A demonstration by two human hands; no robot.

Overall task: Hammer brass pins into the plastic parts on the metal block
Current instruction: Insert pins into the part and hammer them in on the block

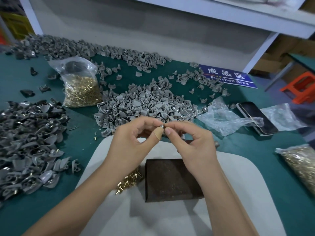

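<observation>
Above the metal block (172, 179), your two hands meet fingertip to fingertip. Your left hand (131, 138) pinches a small grey plastic part (162, 126) between thumb and forefinger; a tan plaster wraps that thumb (157, 134). Your right hand (192, 142) has its thumb and forefinger pressed together right against the part, perhaps on a pin, though whatever sits between them is too small to tell. The other fingers of both hands are curled loosely under.

Below your fingers, the dark, speckled block lies flat on a pale mat (238, 193), its top bare. Just left of the block and under your left wrist lies a small heap of loose brass pins (129, 180). Straight beyond your fingertips is a pile of grey plastic parts (144, 101), and further back a long band of the same parts (102, 51) runs along the bench's rear. Well to the left of your fingers spreads a darker heap of parts (29, 138), some showing brass.

Up and left of your fingers stands a clear bag of brass pins (81, 89); another such bag (301, 160) lies at the far right edge. Right of your fingers, crumpled clear plastic (221, 116) lies over a phone (257, 116), with a blue sign (228, 76) behind.
</observation>
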